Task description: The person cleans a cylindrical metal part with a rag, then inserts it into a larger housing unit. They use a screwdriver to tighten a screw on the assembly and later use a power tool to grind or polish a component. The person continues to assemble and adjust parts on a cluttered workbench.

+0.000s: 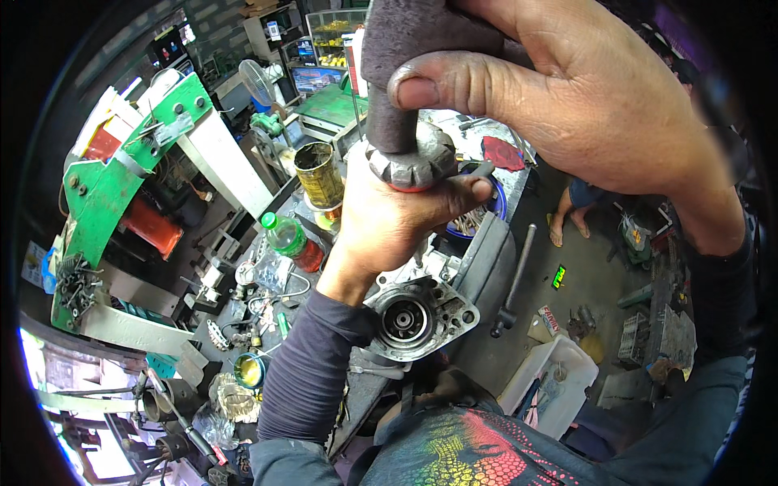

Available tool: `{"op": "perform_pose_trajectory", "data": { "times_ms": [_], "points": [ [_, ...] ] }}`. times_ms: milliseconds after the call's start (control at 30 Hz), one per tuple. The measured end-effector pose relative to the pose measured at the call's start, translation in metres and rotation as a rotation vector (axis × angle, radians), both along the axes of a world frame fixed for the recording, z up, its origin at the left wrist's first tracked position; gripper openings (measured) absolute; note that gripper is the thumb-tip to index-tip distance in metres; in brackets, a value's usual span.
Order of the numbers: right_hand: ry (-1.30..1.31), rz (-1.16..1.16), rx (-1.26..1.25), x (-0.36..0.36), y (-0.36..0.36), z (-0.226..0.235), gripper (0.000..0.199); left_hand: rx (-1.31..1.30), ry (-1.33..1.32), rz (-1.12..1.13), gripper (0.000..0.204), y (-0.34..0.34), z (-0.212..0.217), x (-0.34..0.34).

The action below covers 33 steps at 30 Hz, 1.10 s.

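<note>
My right hand (pixel 559 89) grips a dark, pitted iron hammer (pixel 397 73), its thumb pressed along the head and most of its fingers hidden behind. The head's narrower lower end meets a round grey metal piece with a notched rim (pixel 412 160), which has a red edge below. My left hand (pixel 385 219) is wrapped round this piece from beneath, its thumb pointing right; what continues below is hidden. Just under my left wrist, a cast aluminium housing (pixel 450 320) faces up, with a ringed bore (pixel 404 321). Beside it is a grey vise (pixel 486 251).
On the bench to the left are a plastic bottle with red liquid (pixel 306 253), a grimy yellow can (pixel 318 174) and small parts. A green and white frame (pixel 89 202) stands farther left. At right are a long bar (pixel 519 275), a white bin (pixel 559 373) and another person's feet (pixel 567 227).
</note>
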State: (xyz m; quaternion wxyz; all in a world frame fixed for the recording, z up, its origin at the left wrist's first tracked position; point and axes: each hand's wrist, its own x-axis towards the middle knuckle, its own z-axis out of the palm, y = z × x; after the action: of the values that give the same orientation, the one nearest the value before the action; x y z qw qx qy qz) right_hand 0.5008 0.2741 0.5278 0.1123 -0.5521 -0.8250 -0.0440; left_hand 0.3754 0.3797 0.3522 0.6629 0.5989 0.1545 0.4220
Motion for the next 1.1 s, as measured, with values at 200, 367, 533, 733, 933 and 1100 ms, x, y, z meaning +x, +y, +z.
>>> {"op": "perform_pose_trajectory", "data": {
  "times_ms": [200,367,533,733,933,1100],
  "points": [
    [-0.009,-0.006,0.088,0.004,-0.007,-0.005,0.049,0.116,0.034,0.071,0.027,-0.001,-0.003,-0.003],
    [0.012,-0.104,0.030,-0.016,-0.011,0.003,0.049,0.077,0.043,-0.071,0.030,0.008,-0.004,-0.010],
    [0.650,-0.321,-0.252,-0.003,-0.001,0.026,0.035,0.125,-0.016,0.064,0.028,0.004,-0.009,-0.002],
    [0.239,0.128,0.019,0.012,0.027,-0.013,0.045,0.111,-0.050,0.043,0.026,0.003,-0.007,0.000],
    [0.131,0.031,0.169,0.009,0.022,-0.009,0.049,0.180,0.140,0.326,0.030,-0.018,0.014,-0.006],
    [-0.017,-0.110,0.060,-0.008,-0.004,0.000,0.044,0.206,-0.007,0.329,0.029,-0.026,0.006,0.005]
  ]
}}
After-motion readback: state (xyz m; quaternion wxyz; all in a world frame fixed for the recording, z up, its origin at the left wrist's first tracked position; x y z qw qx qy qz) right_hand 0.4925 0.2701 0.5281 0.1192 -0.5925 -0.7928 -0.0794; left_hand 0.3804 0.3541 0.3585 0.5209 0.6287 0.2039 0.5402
